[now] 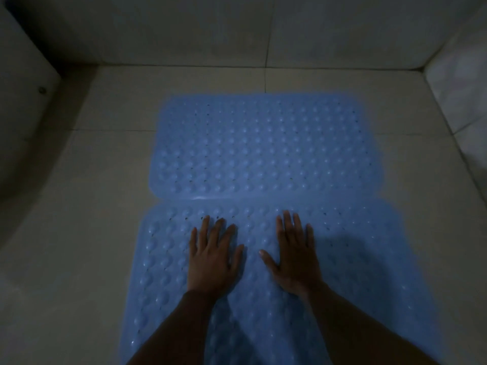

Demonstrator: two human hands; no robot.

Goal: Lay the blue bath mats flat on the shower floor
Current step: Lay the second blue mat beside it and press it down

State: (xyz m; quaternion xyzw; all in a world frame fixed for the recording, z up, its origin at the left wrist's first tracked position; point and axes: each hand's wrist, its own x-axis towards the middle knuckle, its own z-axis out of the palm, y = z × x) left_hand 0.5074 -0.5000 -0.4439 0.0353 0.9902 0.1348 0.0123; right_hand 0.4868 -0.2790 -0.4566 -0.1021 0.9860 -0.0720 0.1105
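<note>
**Blue mats down on the tiles, both palms flat**

Blue, bumpy, dotted with small holes: two mats lying flat on the pale tiled floor (79,233). Far mat (263,146) just beyond the fingertips, long side across the view, near edge touching or slightly overlapping the near mat (369,272); hard to tell which in the dim light. Left hand (213,262) palm down on the near mat, fingers (204,230) straight and slightly spread, gripping nothing. Right hand (295,256) beside it, also palm down on the same mat, fingers (287,225) straight, thumb out toward the left hand, holding nothing. Strip of blue showing between the two thumbs. Tiled wall (184,30) well past the fingertips, behind the far mat.
</note>
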